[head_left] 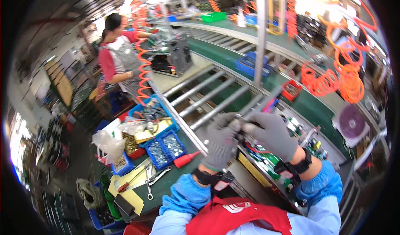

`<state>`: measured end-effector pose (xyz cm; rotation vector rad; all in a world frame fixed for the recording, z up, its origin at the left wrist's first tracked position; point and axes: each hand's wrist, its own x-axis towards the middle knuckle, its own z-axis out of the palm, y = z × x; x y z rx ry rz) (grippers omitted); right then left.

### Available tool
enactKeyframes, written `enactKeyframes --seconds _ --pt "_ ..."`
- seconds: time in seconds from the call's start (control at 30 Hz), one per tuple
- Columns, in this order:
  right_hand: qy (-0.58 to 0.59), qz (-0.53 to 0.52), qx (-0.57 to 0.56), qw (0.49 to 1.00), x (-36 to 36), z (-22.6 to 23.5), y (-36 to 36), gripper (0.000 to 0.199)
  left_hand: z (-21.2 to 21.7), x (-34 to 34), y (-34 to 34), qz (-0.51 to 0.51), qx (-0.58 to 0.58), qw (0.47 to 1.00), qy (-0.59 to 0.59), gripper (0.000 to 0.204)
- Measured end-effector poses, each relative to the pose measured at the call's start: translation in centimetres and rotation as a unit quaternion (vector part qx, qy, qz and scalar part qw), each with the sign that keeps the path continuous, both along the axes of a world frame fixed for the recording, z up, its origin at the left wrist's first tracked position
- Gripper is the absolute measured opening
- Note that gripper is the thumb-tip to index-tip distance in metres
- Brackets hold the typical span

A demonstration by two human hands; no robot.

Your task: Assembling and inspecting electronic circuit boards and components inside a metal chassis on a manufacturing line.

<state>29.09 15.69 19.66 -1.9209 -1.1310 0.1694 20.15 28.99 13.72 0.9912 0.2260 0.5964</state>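
Both of my hands wear grey gloves and meet above the rollers, fingertips close together. My left hand point(221, 142) has its fingers curled and pinched. My right hand point(273, 136) is closed too, its thumb and fingers pressed toward the left fingertips. A small dark piece seems to sit between them, too hidden to name. Just beneath and right of the hands lies an open metal case point(255, 172) with a yellow strip on its side. Green circuit boards point(270, 162) and coloured wires fill it, partly covered by my right hand and forearm.
On the left bench, blue bins point(173, 144) hold small metal parts, near a red bottle point(186, 159), a combination wrench point(149, 189) and a screwdriver point(123, 187). Metal rollers point(208, 96) run ahead. Orange coiled hoses point(352, 76) hang right. A co-worker point(121, 56) stands at far left beside a dark machine point(177, 53).
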Motion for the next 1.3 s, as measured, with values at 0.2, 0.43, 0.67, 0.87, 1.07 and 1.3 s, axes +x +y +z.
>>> enactKeyframes --seconds 0.2,0.43,0.67,0.87,1.07,1.3 --pt "0.027 -0.002 -0.003 1.0 -0.6 -0.2 -0.2 0.022 -0.4 -0.2 -0.2 -0.009 0.078 0.996 0.034 0.021" --pt "0.13 -0.123 0.184 0.966 9.6 -0.2 -3.2 0.018 -0.3 3.3 2.2 0.045 0.134 0.99 0.004 0.014" --pt "0.196 -0.194 0.059 0.959 19.4 -8.1 -4.6 0.025 -3.3 6.4 4.0 0.061 0.091 0.993 0.053 0.015" --pt "0.143 -0.141 0.063 0.978 17.8 -8.7 -3.7 0.027 -4.6 6.7 2.9 0.008 0.079 0.996 0.05 0.016" --pt "0.238 -0.114 0.07 0.962 17.4 -8.3 -3.3 0.026 -4.6 6.7 2.9 0.011 0.079 0.995 0.061 0.021" --pt "0.117 -0.219 -0.049 0.967 17.3 -7.2 -3.3 0.036 -4.9 7.0 3.8 -0.005 0.083 0.994 0.068 0.019"
